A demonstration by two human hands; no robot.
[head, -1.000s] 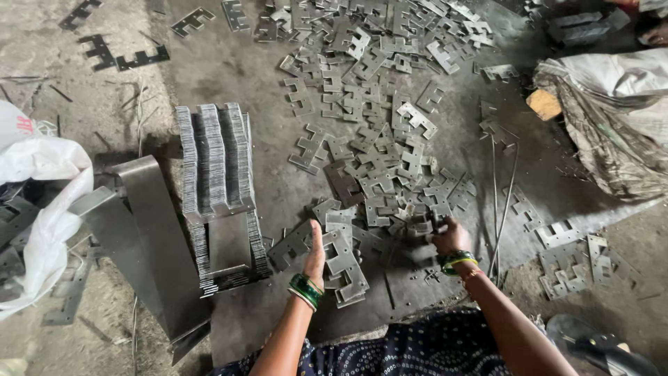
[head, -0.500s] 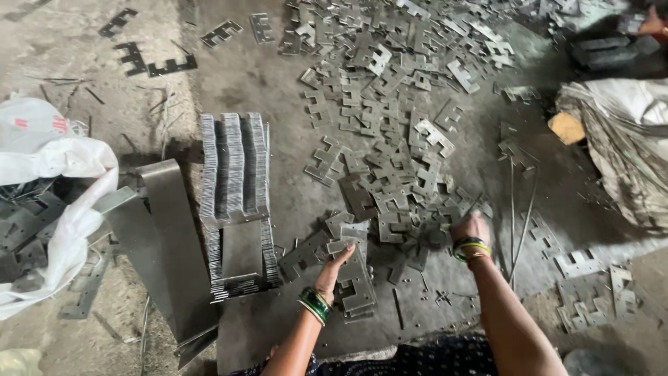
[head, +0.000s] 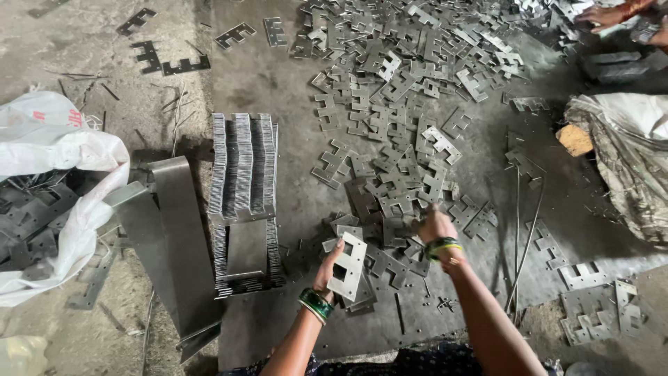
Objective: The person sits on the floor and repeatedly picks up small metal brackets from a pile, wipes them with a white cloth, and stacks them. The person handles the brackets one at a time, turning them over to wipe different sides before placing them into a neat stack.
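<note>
On floor before seated person: left hand (head: 327, 268) grips small stack of notched steel plates (head: 348, 268); right hand (head: 433, 224) closed among loose plate heap (head: 396, 104), uncountable. One upright plate row (head: 243, 166). Two white sacks (head: 62, 202), left and right.

plate stack (head: 243, 167) left of scattered plates (head: 396, 118).

Grey notched metal plate (head: 348, 268), upright in left hand (head: 327, 270), above scattered plates (head: 390, 139)

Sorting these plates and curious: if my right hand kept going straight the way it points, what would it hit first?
Most likely the loose metal plates heaped just beyond the right hand; it seems already among them, though depth is unclear.
</note>
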